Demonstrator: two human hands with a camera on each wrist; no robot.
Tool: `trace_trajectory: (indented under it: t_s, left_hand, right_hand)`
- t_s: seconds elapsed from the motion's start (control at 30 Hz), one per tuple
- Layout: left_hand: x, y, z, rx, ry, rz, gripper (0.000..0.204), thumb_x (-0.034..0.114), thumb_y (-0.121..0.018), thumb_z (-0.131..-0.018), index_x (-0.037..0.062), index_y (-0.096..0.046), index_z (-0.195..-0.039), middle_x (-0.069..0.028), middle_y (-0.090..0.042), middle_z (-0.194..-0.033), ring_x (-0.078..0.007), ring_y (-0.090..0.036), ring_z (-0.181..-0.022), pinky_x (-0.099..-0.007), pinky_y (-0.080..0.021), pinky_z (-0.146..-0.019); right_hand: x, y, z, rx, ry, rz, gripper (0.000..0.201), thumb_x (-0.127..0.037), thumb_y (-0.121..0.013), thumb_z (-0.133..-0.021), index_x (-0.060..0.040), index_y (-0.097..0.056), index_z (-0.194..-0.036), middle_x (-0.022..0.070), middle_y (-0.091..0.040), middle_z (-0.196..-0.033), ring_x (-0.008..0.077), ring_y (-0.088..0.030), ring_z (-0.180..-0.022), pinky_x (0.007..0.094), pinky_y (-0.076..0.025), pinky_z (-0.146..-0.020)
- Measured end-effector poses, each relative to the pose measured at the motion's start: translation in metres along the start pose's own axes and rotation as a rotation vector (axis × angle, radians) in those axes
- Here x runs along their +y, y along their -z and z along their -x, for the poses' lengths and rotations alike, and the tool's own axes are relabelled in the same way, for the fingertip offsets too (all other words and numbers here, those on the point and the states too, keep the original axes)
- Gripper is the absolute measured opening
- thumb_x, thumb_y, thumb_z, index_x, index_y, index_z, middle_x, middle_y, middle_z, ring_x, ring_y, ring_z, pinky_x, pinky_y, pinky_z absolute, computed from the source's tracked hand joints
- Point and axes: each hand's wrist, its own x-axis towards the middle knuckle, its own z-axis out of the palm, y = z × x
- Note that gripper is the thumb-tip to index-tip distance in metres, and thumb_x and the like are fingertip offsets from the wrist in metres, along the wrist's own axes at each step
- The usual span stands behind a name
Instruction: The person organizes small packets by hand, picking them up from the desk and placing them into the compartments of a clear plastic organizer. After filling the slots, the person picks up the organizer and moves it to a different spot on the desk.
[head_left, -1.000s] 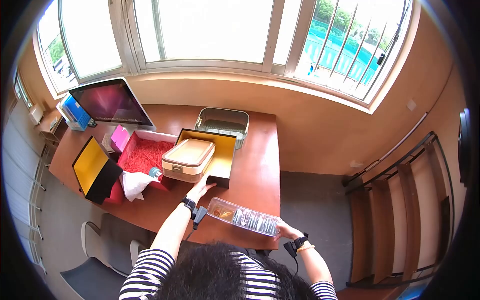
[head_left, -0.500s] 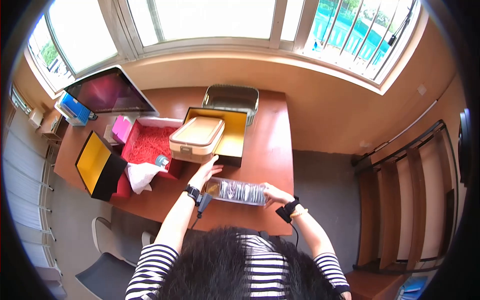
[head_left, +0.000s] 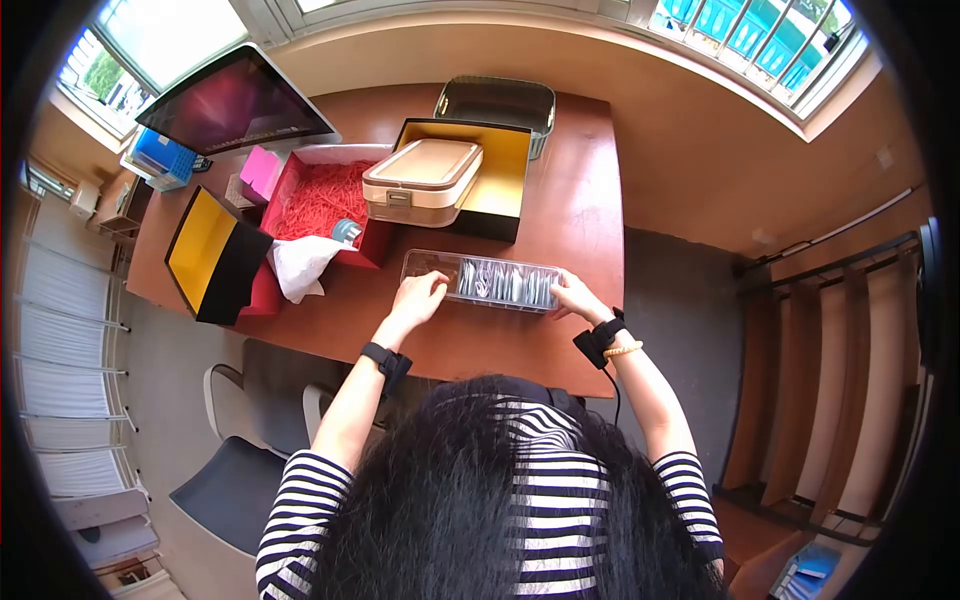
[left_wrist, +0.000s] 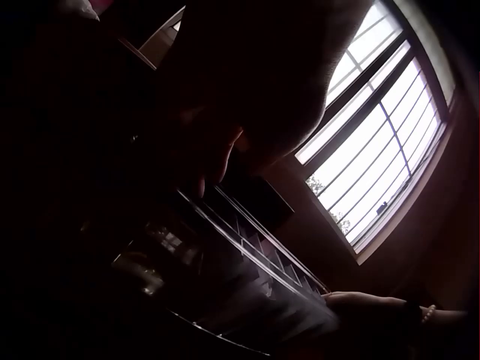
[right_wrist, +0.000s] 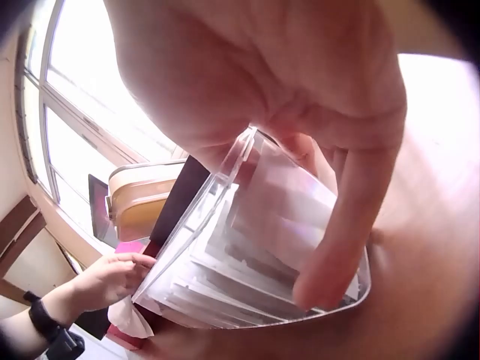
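A long clear plastic box (head_left: 483, 281) is seen lying on the brown table (head_left: 575, 215), near the front edge, just in front of the black and yellow box (head_left: 493, 185). It is filled with small flat packets (head_left: 500, 284) which stand in a row. The box is held at its two short ends. The left end is gripped by the left hand (head_left: 418, 297), with the fingers curled over the rim; in the left wrist view this hand (left_wrist: 247, 97) is very dark, and only bent fingers above the box (left_wrist: 247, 277) can be made out. The right end is gripped by the right hand (head_left: 570, 296). In the right wrist view the thumb of this hand (right_wrist: 300, 112) is laid against the outer wall of the box (right_wrist: 247, 255), and the fingers are hooked over its corner.

A cream case with a lid (head_left: 422, 180) is placed partly on the black and yellow box. Left of it a red box (head_left: 322, 200) full of red paper shreds is found, with a white cloth (head_left: 300, 266) hanging over its front edge. A monitor (head_left: 235, 100) is standing at the far left corner, and a metal tray (head_left: 495, 103) is lying at the far edge of the table.
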Motion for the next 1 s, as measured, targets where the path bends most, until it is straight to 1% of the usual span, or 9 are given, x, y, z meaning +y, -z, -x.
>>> trace_trajectory:
  t_s: [0.1, 0.2, 0.3, 0.37, 0.43, 0.57, 0.77, 0.83, 1.0]
  left_hand:
    - [-0.005, -0.006, 0.009, 0.048, -0.047, -0.131, 0.024, 0.028, -0.052, -0.08, 0.0089, -0.062, -0.09, -0.0139, -0.063, -0.078, -0.0293, -0.06, -0.078, -0.0373, -0.046, -0.07]
    - [-0.011, -0.005, 0.015, 0.016, 0.031, -0.094, 0.024, 0.028, -0.052, -0.08, 0.0085, -0.062, -0.089, -0.0139, -0.063, -0.077, -0.0299, -0.06, -0.078, -0.0378, -0.047, -0.069]
    - [-0.03, -0.007, 0.019, -0.03, 0.101, 0.05, 0.019, 0.022, -0.052, -0.081, 0.0066, -0.061, -0.087, -0.0109, -0.064, -0.075, -0.0221, -0.063, -0.074, -0.0328, -0.048, -0.066]
    - [-0.034, -0.005, 0.02, -0.03, 0.101, 0.045, 0.018, 0.02, -0.051, -0.081, 0.0067, -0.061, -0.087, -0.0104, -0.064, -0.075, -0.0204, -0.063, -0.073, -0.0316, -0.048, -0.065]
    - [-0.023, 0.001, 0.023, -0.029, 0.103, 0.044, 0.017, 0.018, -0.051, -0.081, 0.0068, -0.061, -0.088, -0.0099, -0.064, -0.075, -0.0187, -0.063, -0.072, -0.0304, -0.048, -0.065]
    - [-0.001, 0.005, 0.018, 0.051, 0.015, 0.045, 0.016, 0.018, -0.051, -0.081, 0.0064, -0.06, -0.088, -0.0101, -0.063, -0.073, -0.0203, -0.062, -0.069, -0.0301, -0.047, -0.063]
    - [0.031, -0.004, -0.003, 0.058, -0.143, 0.121, 0.016, 0.017, -0.053, -0.08, 0.0058, -0.059, -0.088, -0.0124, -0.059, -0.071, -0.0224, -0.057, -0.063, -0.0318, -0.045, -0.061]
    - [0.038, -0.01, -0.011, 0.02, -0.307, 0.087, 0.016, 0.017, -0.053, -0.08, 0.0054, -0.059, -0.088, -0.013, -0.059, -0.076, -0.0231, -0.057, -0.066, -0.0325, -0.045, -0.062]
    - [0.051, -0.026, -0.027, -0.084, -0.478, -0.113, 0.02, 0.02, -0.054, -0.078, 0.0058, -0.058, -0.091, -0.0097, -0.061, -0.08, -0.0256, -0.058, -0.08, -0.0367, -0.046, -0.073]
  right_hand:
    - [0.001, -0.005, -0.001, 0.067, 0.004, 0.027, 0.047, -0.01, -0.041, -0.08, -0.0054, -0.03, -0.126, 0.0144, -0.057, -0.093, 0.0206, -0.062, -0.064, 0.0299, -0.054, -0.055]
    - [-0.008, -0.01, 0.009, 0.088, 0.028, 0.112, 0.048, -0.01, -0.043, -0.08, -0.0059, -0.03, -0.126, 0.015, -0.057, -0.092, 0.0205, -0.062, -0.065, 0.0292, -0.054, -0.054]
    - [-0.017, -0.016, 0.02, 0.14, 0.092, 0.126, 0.051, -0.012, -0.052, -0.075, -0.0052, -0.035, -0.123, 0.0172, -0.059, -0.091, 0.0223, -0.063, -0.068, 0.0317, -0.053, -0.058]
    - [-0.011, -0.018, 0.018, 0.362, 0.404, 0.442, 0.046, -0.014, -0.058, -0.073, -0.0064, -0.041, -0.115, 0.0146, -0.058, -0.087, 0.025, -0.061, -0.071, 0.0342, -0.05, -0.064]
    - [-0.022, -0.02, 0.025, 0.382, 0.418, 0.542, 0.041, -0.016, -0.061, -0.072, -0.0062, -0.044, -0.108, 0.0136, -0.057, -0.085, 0.0265, -0.06, -0.071, 0.0355, -0.049, -0.065]
    - [-0.028, -0.028, 0.032, 0.462, 0.461, 0.854, 0.024, -0.017, -0.063, -0.069, -0.0053, -0.051, -0.087, 0.011, -0.054, -0.079, 0.0279, -0.058, -0.066, 0.0381, -0.047, -0.061]
    - [-0.026, -0.043, 0.021, 0.516, 0.471, 1.1, 0.018, -0.016, -0.062, -0.066, -0.0031, -0.055, -0.077, 0.0135, -0.055, -0.074, 0.0284, -0.058, -0.061, 0.0379, -0.047, -0.055]
    - [-0.025, -0.046, 0.015, 0.546, 0.469, 1.138, 0.018, -0.017, -0.062, -0.065, -0.0022, -0.056, -0.073, 0.0146, -0.055, -0.071, 0.0292, -0.058, -0.06, 0.0379, -0.047, -0.054]
    - [-0.023, -0.043, 0.0, 0.577, 0.403, 1.111, 0.012, -0.014, -0.06, -0.06, -0.003, -0.058, -0.062, 0.0149, -0.059, -0.065, 0.029, -0.06, -0.06, 0.0387, -0.047, -0.055]
